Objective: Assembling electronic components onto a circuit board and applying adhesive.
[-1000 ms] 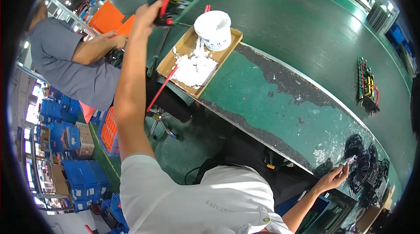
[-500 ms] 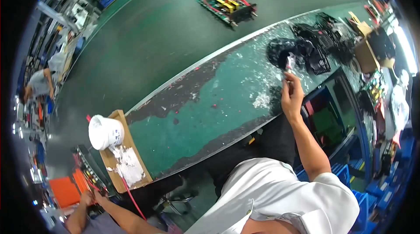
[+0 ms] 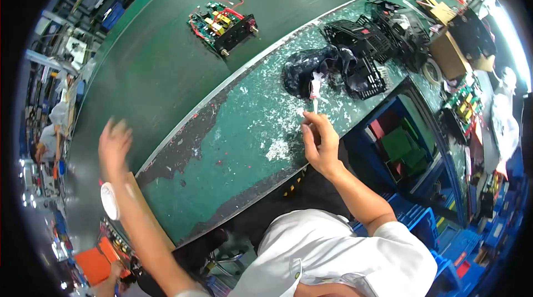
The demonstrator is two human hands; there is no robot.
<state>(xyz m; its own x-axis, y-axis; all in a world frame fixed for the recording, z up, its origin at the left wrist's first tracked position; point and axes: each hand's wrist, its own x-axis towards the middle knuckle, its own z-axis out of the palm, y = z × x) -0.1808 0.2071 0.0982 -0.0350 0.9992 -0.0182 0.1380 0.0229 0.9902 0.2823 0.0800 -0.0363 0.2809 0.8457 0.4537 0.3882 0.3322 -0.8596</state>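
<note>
My right hand (image 3: 323,140) is over the worn bench, its fingers half curled with a gap between thumb and forefinger. Just beyond its fingertips lies a slim white-and-red tool (image 3: 315,96) smeared with white paste; its exact kind cannot be made out. The tool's far end rests against a crumpled black plastic bag (image 3: 304,69). My left hand (image 3: 115,144), blurred by motion, is raised over the green belt's near side with fingers spread and nothing visible in it. Below it, my forearm partly covers a white tub (image 3: 110,201) and a cardboard tray (image 3: 149,213).
A circuit board assembly (image 3: 222,27) with red wires sits on the green belt. Black plastic housings (image 3: 361,41) are heaped at the bench's far right. A dark-framed bin (image 3: 408,147) and blue crates (image 3: 413,225) stand at right. A co-worker's hand (image 3: 115,269) shows at lower left.
My left arm has come into view, reaching over the tub and tray. My right hand has drawn back slightly from the tool, which stays by the black bag. The view has shifted right.
</note>
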